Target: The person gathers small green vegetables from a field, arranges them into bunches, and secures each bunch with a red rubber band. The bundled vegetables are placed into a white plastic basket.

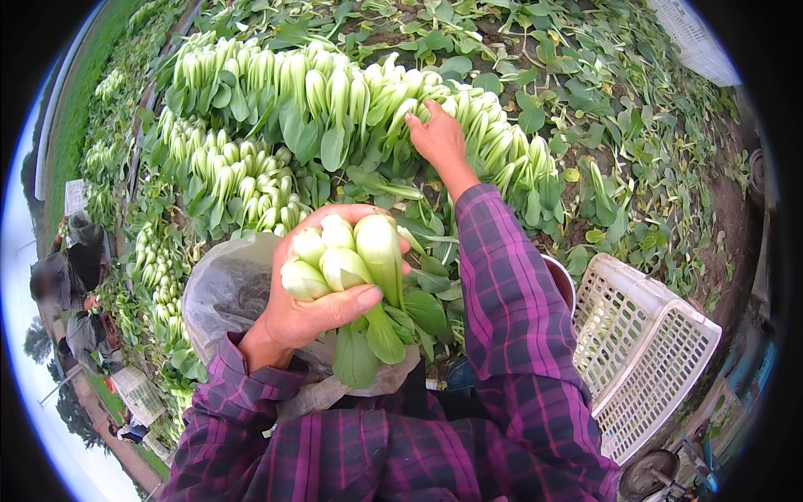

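Observation:
My left hand [313,295] is closed around a bunch of several green bok choy heads [345,260], their pale bases turned up and their leaves hanging down. Ahead and to the right, my right hand [439,135] reaches to a long row of bok choy [339,94] laid on the ground. Its thumb and a finger are at the pale bases; whether they pinch a head cannot be made out. Below the left hand lies a translucent plastic sheet or bag [232,282].
Two white plastic crates [659,351] stand at the right, by a partly hidden round container [560,282]. Another crate [699,44] is at the upper right. Loose leaves cover the soil. More bok choy rows [244,176] lie left, and people [69,276] work at the far left.

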{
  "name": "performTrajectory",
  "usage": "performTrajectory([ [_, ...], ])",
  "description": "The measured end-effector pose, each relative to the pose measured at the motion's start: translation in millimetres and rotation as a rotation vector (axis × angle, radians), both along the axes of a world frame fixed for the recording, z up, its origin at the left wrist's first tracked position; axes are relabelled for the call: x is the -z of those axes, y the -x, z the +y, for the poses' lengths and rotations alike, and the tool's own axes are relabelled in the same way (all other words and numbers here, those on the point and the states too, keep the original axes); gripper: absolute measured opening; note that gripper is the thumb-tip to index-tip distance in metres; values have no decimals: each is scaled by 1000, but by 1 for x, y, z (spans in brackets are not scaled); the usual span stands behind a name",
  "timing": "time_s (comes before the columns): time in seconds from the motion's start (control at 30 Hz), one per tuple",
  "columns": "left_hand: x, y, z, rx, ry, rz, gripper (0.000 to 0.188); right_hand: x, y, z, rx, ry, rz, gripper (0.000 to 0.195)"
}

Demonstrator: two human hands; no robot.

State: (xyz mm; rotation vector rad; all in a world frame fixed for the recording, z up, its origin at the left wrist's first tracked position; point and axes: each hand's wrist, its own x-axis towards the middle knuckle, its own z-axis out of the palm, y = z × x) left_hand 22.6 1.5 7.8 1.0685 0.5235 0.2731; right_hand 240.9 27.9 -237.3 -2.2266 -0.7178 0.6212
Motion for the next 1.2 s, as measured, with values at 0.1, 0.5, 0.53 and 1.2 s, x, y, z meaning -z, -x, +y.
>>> performTrajectory([
  [0.1, 4, 0, 5, 3, -12, 27, 65, 13, 7, 24, 20, 6, -39, 55],
  [0.5, -4, -5, 3, 31, -24, 19, 66, -17, 29, -72, 238, -941, 644, 39],
  [0.53, -4, -2, 1, 21, -28, 15, 66, -25, 24, -84, 254, -929, 726, 36],
  [1.2, 1, -1, 1, -28, -30, 86, 72, 94, 120, -47, 969, -179, 1031, 26],
])
